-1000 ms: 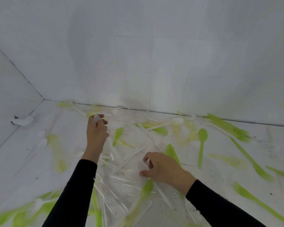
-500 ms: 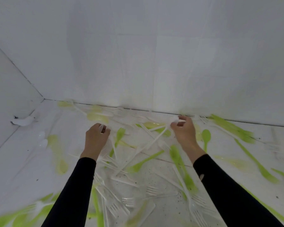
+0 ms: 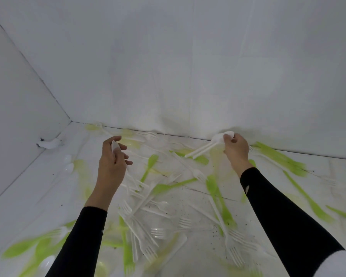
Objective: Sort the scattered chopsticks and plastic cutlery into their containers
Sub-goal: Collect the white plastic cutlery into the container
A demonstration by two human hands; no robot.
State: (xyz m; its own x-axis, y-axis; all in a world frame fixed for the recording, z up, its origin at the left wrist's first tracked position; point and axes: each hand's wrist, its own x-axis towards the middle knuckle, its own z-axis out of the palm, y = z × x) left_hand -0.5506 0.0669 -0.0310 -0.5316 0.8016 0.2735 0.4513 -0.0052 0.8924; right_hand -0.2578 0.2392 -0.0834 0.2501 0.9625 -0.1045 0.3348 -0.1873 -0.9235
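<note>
Head view. Left hand (image 3: 112,166): raised above the desk (image 3: 38,186), a short way out from the back wall (image 3: 188,76). Fingers loosely curled, pinching a white plastic spoon (image 3: 114,145); bowl shows between thumb and forefinger.

Right hand (image 3: 236,150): close against the foot of the back wall, gripping white spoons (image 3: 218,138) by the bowl end. Two handles visible, slanting away from the wall; exact count cannot be told.

Loose cutlery on desk: green fork (image 3: 149,166) out from the wall between the hands; white forks (image 3: 185,221) heaped farther from the wall; green pieces (image 3: 284,160), blurred, along the wall foot beyond the right hand.
</note>
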